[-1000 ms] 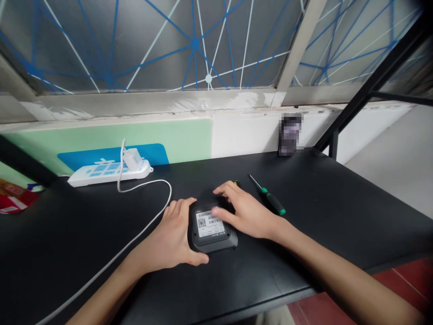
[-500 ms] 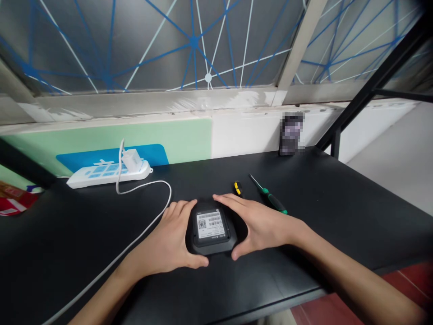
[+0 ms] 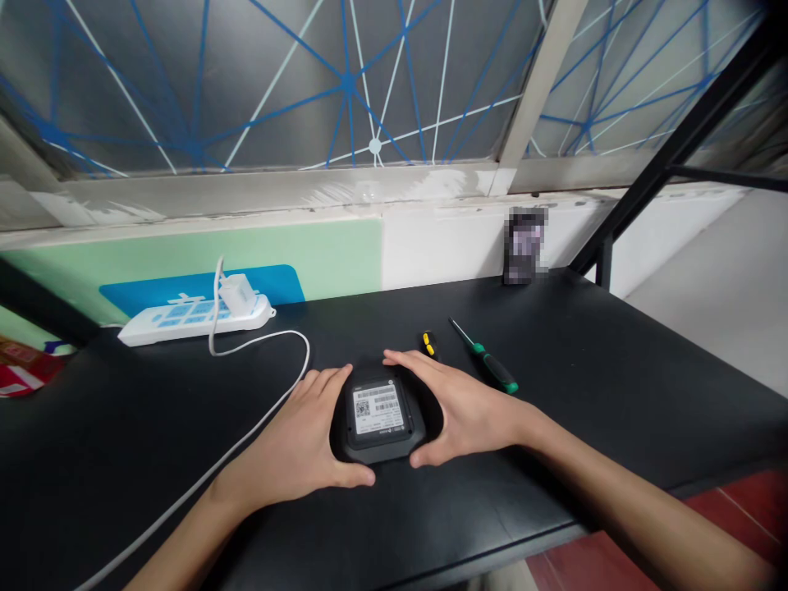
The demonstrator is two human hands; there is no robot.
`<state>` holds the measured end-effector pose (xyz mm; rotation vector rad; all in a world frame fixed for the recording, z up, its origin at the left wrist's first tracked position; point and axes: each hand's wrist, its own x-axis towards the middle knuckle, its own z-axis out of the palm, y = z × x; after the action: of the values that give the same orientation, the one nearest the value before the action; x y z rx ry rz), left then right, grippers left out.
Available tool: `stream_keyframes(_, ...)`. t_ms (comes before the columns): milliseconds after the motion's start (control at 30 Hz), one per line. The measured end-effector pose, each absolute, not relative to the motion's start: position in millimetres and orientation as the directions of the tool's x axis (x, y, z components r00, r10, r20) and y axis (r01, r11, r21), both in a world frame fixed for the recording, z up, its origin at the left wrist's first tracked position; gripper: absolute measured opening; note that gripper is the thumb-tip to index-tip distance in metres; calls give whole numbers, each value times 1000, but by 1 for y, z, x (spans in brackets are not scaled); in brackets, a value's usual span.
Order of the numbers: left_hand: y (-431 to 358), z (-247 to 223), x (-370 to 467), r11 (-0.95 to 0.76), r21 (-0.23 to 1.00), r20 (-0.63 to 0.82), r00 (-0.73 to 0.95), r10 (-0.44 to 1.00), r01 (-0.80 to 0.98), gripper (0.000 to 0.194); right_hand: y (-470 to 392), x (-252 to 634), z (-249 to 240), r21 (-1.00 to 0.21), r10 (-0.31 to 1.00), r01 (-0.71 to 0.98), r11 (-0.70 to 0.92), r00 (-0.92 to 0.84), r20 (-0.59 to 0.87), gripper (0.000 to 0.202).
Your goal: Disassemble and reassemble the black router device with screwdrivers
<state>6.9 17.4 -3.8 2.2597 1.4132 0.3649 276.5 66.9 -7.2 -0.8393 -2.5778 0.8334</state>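
A black, square electronic device (image 3: 415,435) lies on the dark table, with a white printed label carrying a QR code and barcodes facing up. Around its left side curves my left hand (image 3: 301,435), thumb along the near edge and fingertips at the far left corner. My right hand (image 3: 461,406) spans the right side, its thumb at the near right corner and its fingers at the far edge. Beyond my right hand lies a green-and-black screwdriver (image 3: 496,371), shaft pointing away. Just left of it is a short black-and-yellow tool (image 3: 429,343), partly hidden by my right hand.
A white power strip (image 3: 197,320) with a plugged-in charger (image 3: 237,294) stands at the back left. Its white cable (image 3: 237,447) runs past my left forearm. Red packaging (image 3: 28,365) lies far left. A pixelated upright object (image 3: 524,246) leans against the wall.
My right hand has drawn slightly closer to the device, its thumb shifting left. The whole view has moved a little; the tools and power strip stay in place.
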Motion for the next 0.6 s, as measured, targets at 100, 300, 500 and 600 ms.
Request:
stream_keyframes(100, 17, -4, 7, -367, 491, -17, 430, 903, 790, 116, 67, 276, -7, -641, 632, 433, 634, -768, 107, 120)
stream_keyframes(300, 16, -6, 10, -357, 497, 0, 412, 911, 791, 112, 66, 274, -8, -674, 647, 426, 603, -756, 100, 118)
stream_keyframes(500, 16, -3, 14, -338, 509, 1, 393, 920, 791, 104, 68, 275, -10, -663, 627, 419, 620, -773, 98, 120)
stream_keyframes(600, 16, -3, 14, -325, 501, -14, 384, 923, 802, 107, 69, 277, -9, -664, 631, 429, 613, -772, 84, 121)
